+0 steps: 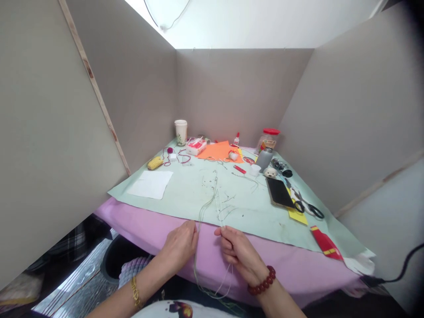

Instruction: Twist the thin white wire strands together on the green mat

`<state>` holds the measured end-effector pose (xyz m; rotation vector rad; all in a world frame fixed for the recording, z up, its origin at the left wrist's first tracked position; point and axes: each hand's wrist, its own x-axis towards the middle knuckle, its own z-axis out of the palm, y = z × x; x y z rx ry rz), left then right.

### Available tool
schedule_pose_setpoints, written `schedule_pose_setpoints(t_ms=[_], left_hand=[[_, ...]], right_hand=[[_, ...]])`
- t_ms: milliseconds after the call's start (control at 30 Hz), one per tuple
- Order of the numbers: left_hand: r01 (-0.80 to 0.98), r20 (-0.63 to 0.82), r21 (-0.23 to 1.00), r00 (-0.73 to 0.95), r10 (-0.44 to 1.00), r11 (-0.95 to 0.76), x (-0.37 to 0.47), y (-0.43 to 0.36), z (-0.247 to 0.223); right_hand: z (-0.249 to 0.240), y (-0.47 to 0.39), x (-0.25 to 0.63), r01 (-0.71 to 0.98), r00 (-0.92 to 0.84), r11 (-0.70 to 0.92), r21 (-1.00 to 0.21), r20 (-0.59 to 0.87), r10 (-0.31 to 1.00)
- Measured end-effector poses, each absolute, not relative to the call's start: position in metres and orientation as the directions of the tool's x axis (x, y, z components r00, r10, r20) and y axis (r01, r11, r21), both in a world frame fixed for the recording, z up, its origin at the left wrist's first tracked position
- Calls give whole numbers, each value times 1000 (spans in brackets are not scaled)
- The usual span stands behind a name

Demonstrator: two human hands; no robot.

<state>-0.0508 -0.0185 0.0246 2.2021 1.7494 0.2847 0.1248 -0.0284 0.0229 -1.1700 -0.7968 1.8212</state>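
Observation:
A bundle of thin pale green cords (pixel 206 204) runs from a small knotted stretch (pixel 216 179) on the mat toward me, then hangs over the table's front edge to my lap. My left hand (pixel 181 243) is closed at the left side of these strands; its fingertips are turned away, so what they grip is hidden. My right hand (pixel 236 249) pinches a thin whitish cord (pixel 219 210) between thumb and forefinger, and that cord stretches up toward the knotted stretch. Below the right hand a loose loop of cord (pixel 228 282) dangles.
Right of the mat (pixel 185 207) lie a phone (pixel 280 192), scissors (pixel 308 205) and a red packet (pixel 326 244). A grey bottle (pixel 264 160) and a red-lidded jar (pixel 267 140) stand behind. White paper (pixel 150 184) and a yellow corn-like object (pixel 155 163) lie left.

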Motion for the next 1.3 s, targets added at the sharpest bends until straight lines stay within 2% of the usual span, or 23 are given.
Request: schedule_pose_setpoints(t_ms=[233, 533, 633, 700, 767, 900, 1300], left_hand=[[727, -103, 657, 349, 931, -199, -56, -34, 29], [492, -90, 864, 368, 925, -112, -45, -35, 22], [362, -158, 932, 374, 914, 13, -36, -34, 16], [277, -264, 948, 422, 867, 154, -35, -34, 17], [230, -341, 939, 538, 771, 255, -38, -34, 24], [234, -395, 916, 664, 634, 325, -53, -35, 51], [164, -309, 941, 775, 551, 297, -77, -47, 139]], right_hand=[[23, -33, 116, -319, -189, -480, -817, -442, 877], [17, -29, 103, -267, -240, -480, -835, -425, 873], [22, -26, 103, -264, -270, -485, -834, -419, 867], [28, -25, 106, -261, -282, -479, -838, -408, 868], [36, -24, 110, -260, -296, -461, -849, -384, 874], [53, -21, 117, -273, -319, -440, -856, -351, 880], [65, -17, 115, -325, -336, -439, -838, -332, 881]])
